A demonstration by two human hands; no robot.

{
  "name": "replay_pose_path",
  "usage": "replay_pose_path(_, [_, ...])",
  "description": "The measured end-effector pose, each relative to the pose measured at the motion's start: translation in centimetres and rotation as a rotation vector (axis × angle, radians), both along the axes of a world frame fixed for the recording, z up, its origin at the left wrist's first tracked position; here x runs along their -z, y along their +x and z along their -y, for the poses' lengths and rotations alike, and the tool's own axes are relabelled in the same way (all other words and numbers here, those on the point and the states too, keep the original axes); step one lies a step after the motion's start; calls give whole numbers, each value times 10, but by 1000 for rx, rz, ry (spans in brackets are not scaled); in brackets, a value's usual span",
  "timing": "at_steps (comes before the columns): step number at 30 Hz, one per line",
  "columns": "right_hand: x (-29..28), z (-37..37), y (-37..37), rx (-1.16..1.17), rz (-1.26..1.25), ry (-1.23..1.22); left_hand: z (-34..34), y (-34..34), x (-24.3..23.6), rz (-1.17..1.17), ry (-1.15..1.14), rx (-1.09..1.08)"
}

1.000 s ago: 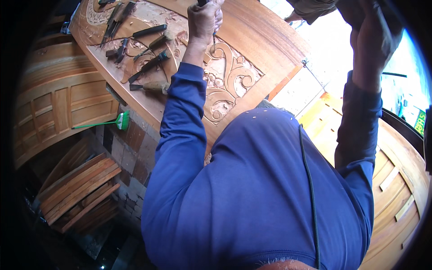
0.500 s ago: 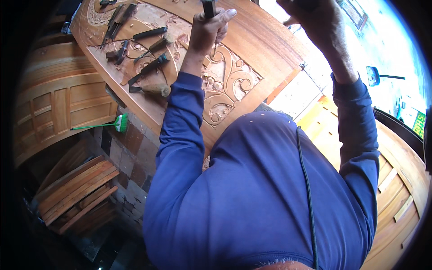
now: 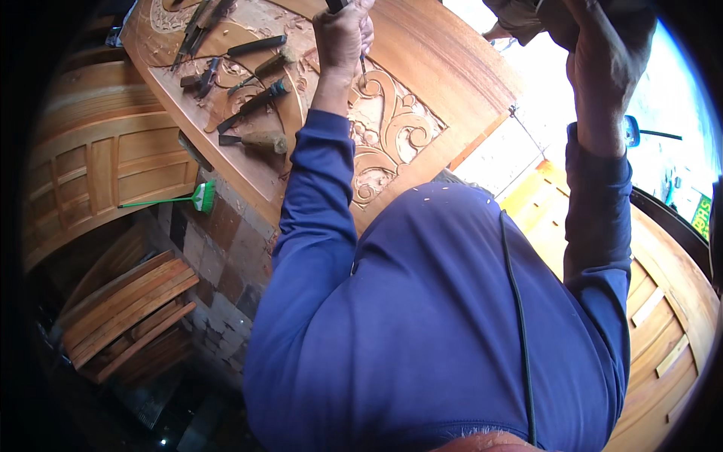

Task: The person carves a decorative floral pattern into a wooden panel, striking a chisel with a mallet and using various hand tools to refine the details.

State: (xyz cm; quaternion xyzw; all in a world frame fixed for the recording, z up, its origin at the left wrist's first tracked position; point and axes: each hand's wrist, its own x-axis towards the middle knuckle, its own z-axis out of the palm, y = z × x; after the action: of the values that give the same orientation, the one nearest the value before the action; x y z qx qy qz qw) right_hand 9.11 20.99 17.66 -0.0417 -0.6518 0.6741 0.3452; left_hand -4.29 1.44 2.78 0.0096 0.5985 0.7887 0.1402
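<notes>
My left hand [image 3: 340, 39] is closed round a carving chisel. The chisel's dark handle [image 3: 336, 4] sticks out above the fist, and its thin blade [image 3: 363, 66] comes out below, the tip down at a scroll of the carved wooden panel [image 3: 474, 83]. The panel bears raised curling leaf relief. My right hand [image 3: 602, 71] is raised at the upper right, its fingers curled round a dark brownish object that the hand's shadow and the frame edge partly hide; its kind cannot be told. Left of my left hand lie several chisels, among them a wooden-handled one [image 3: 263, 142] and a black-handled one [image 3: 257, 45].
Wood shavings are scattered over the panel. A green broom [image 3: 202, 197] stands by a panelled wooden door [image 3: 113, 169] at left, above stacked boards [image 3: 128, 309]. Another wooden door [image 3: 663, 324] lies at right. A vehicle mirror [image 3: 631, 131] shows in the bright background.
My right hand has swung right and lower, turning as it went. The left hand stays shut on the chisel at the panel, a little shifted in view.
</notes>
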Motion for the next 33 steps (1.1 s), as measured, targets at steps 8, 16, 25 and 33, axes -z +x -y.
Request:
replay_pose_path(8, [38, -41, -21, -284, 260, 1319, -6, 34, 2, -168, -69, 62])
replay_pose_path(16, [56, -27, -5, -99, 147, 1416, -2, 32, 8, -252, -76, 99])
replay_pose_path(25, [185, -30, 60, -71, 477, 264, 41, 119, 28, -918, -106, 112])
replay_pose_path(33, [196, -41, 72, -29, 727, 862, 30, 97, -12, -704, 198, 29])
